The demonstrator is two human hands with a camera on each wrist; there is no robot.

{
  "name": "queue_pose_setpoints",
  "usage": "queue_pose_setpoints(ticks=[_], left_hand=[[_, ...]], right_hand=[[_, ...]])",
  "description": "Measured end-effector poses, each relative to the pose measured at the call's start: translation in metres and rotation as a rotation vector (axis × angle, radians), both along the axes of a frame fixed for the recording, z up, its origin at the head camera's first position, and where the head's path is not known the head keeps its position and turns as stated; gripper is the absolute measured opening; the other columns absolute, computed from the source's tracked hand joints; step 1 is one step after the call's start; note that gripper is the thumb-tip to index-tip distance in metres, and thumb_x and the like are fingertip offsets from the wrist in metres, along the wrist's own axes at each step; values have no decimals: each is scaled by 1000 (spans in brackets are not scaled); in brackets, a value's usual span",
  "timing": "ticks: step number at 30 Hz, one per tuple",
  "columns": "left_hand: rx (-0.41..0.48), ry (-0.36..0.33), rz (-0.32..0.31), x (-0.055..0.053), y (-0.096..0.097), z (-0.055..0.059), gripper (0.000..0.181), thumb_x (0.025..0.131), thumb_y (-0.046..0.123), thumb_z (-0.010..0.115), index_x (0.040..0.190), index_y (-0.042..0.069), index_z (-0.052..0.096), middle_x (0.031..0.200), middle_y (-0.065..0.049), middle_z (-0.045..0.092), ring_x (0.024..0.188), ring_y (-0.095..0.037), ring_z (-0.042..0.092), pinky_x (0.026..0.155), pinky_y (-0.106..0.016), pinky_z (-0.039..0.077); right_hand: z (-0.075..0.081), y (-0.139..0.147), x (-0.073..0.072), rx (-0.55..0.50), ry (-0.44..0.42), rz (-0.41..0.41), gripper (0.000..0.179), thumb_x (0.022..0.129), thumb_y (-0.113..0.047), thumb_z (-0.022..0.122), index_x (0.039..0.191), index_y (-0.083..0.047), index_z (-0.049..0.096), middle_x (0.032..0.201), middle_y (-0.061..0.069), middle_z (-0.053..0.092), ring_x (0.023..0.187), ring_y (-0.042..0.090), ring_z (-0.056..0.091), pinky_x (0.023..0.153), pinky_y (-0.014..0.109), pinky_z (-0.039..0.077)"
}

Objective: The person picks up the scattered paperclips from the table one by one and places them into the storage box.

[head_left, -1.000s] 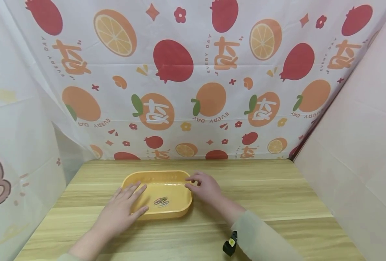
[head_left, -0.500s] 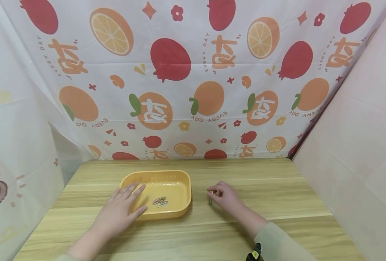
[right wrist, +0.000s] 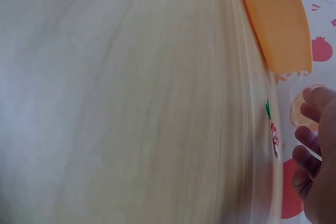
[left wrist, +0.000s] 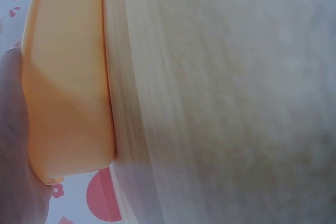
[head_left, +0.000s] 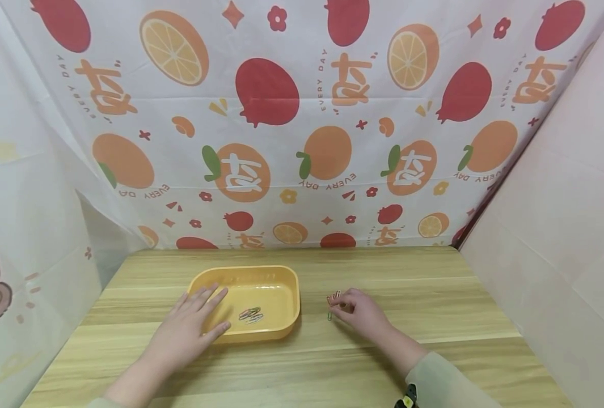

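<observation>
My left hand (head_left: 191, 323) lies spread over the left side of a yellow plastic tray (head_left: 250, 335), fingers reaching in over its rim. In the left wrist view the same hand (left wrist: 16, 140) is at the rim of the tray (left wrist: 71, 87). Several paper clips (head_left: 251, 315) lie in a small pile on the tray's floor. To the right of the tray, my right hand (head_left: 360, 314) hovers with bent fingers right at a green paper clip (head_left: 329, 317) and some red ones (head_left: 329, 298). The right wrist view shows its fingers (right wrist: 307, 156) loosely curved, with nothing visible between them.
Everything stands on a wood-grain table (head_left: 302, 374). A fruit-print cloth (head_left: 327, 113) hangs behind its far edge, with pale cloths at both sides. A black strap (head_left: 406, 398) sits at the right sleeve (head_left: 447, 379).
My right hand has left the tray's right rim and moved right to the loose paper clips, now showing more of the red ones. The left hand stays on the tray.
</observation>
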State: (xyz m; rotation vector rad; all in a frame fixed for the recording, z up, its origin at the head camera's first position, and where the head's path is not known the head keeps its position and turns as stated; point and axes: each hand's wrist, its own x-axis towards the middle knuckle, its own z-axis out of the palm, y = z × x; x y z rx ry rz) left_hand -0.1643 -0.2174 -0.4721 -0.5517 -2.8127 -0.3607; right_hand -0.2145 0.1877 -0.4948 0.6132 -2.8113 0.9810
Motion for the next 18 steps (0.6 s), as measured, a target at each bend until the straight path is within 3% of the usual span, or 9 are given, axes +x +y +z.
queue_pose_setpoints(ticks=[10, 18], left_hand=[[-7, 8, 3, -1, -1, -2, 72, 95, 59, 56, 153, 20, 40, 157, -12, 36, 144, -39, 30, 123, -47, 1], [-5, 6, 4, 0, 0, 0, 71, 94, 54, 60, 153, 19, 41, 157, -12, 36, 144, -39, 30, 123, -47, 1]], right_hand=[[1, 8, -6, 98, -5, 153, 18, 91, -21, 73, 109, -21, 77, 100, -11, 61, 87, 9, 57, 76, 30, 52], [-6, 11, -17, 230, 55, 213, 18, 94, -24, 71, 110, -28, 77, 101, -14, 58, 92, 5, 55, 81, 30, 52]])
